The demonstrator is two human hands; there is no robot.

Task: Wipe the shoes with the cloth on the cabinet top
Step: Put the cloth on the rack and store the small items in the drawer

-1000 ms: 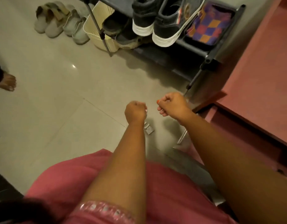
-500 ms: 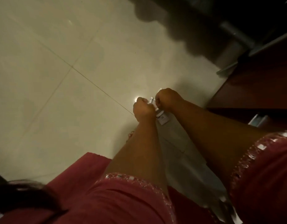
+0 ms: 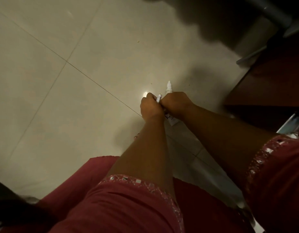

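Note:
My two hands meet over the floor at the middle of the view. My right hand (image 3: 176, 105) grips a small white tube (image 3: 169, 85); its pointed nozzle sticks out past the knuckles and its printed lower end shows below the hand. Touching the right hand, my left hand (image 3: 150, 106) is curled round a small white cap-like piece (image 3: 158, 97). No shoes and no cloth are in view.
Pale floor tiles (image 3: 78, 81) fill the left and centre. A dark reddish cabinet (image 3: 271, 84) stands at the right, with a grey metal rack leg (image 3: 269, 12) at the top right. My pink clothing covers the bottom.
The view has tipped down, so the shoe rack and shoes have left the frame. My hands have come together, and the tube's nozzle now shows beyond my right hand.

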